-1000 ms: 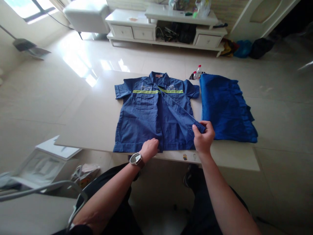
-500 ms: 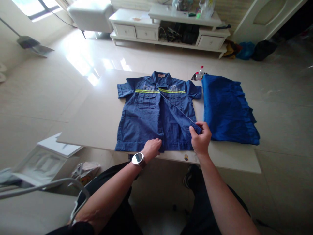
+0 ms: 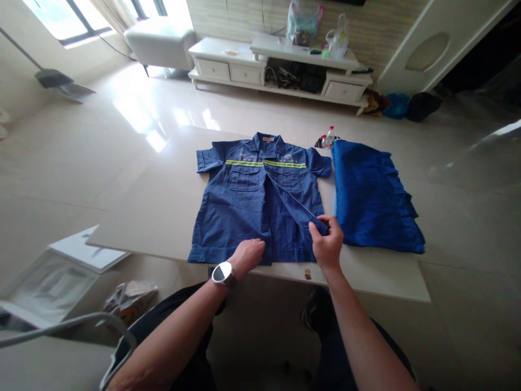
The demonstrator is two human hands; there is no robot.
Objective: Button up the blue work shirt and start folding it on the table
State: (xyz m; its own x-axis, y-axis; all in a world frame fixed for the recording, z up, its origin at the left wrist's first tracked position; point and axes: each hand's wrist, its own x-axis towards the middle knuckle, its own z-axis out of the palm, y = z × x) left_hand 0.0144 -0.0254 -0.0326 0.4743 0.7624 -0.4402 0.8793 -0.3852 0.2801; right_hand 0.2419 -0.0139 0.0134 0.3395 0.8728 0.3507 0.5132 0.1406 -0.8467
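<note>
A dark blue short-sleeved work shirt (image 3: 228, 217) lies front up on the table, its collar at the far end. Yellow stripes cross its chest above two flap pockets. My right hand (image 3: 329, 244) pinches the lower corner of the right front panel, which is lifted and folded back at a slant. My left hand (image 3: 249, 255), with a watch (image 3: 223, 272) on its wrist, is closed at the bottom hem by the button edge; its fingertips are partly hidden. A brighter blue folded cloth (image 3: 372, 195) lies just right of the shirt.
The pale table (image 3: 138, 201) has its near edge just in front of my legs. Bottles with red caps (image 3: 329, 136) stand beyond the blue cloth. A white box (image 3: 69, 277) is at the lower left, and a white TV cabinet (image 3: 228, 60) stands across the floor.
The view has tilted up a little, so everything sits lower in the picture. Both hands keep their places on the shirt, and the right panel stays folded back.
</note>
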